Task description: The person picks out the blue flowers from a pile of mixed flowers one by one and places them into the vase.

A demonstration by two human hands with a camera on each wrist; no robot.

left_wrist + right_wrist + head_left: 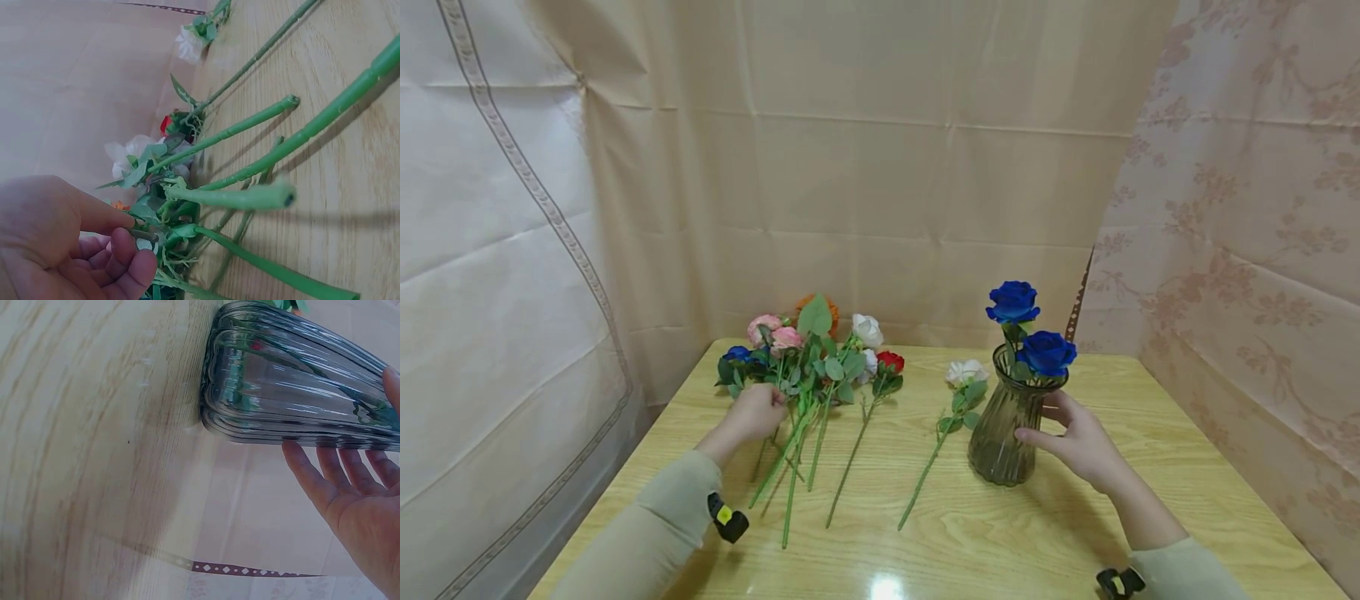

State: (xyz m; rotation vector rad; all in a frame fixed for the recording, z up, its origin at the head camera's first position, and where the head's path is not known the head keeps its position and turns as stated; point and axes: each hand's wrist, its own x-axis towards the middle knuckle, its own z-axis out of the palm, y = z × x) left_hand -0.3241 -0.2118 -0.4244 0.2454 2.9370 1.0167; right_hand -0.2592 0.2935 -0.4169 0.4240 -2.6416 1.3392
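Note:
My left hand (757, 413) is over the left side of a pile of artificial flowers. Its thumb and fingers pinch a thin green stem (144, 235), while leaves and other stems hide which bloom it belongs to. On the right, a ribbed smoky glass vase (1004, 442) stands upright on the table with two blue roses (1047, 353) in its mouth. My right hand (1084, 442) holds the vase from its right side, thumb in front and fingers behind. In the right wrist view, the fingertips rest along the ribbed glass (281, 381).
The pile includes pink roses (786, 338), an orange bloom (833, 315), white roses (867, 331) and a blue rose (737, 354). A red rose (891, 362) lies at its right. One white rose (967, 372) lies just left of the vase. Curtains (925, 183) surround the wooden table (925, 558).

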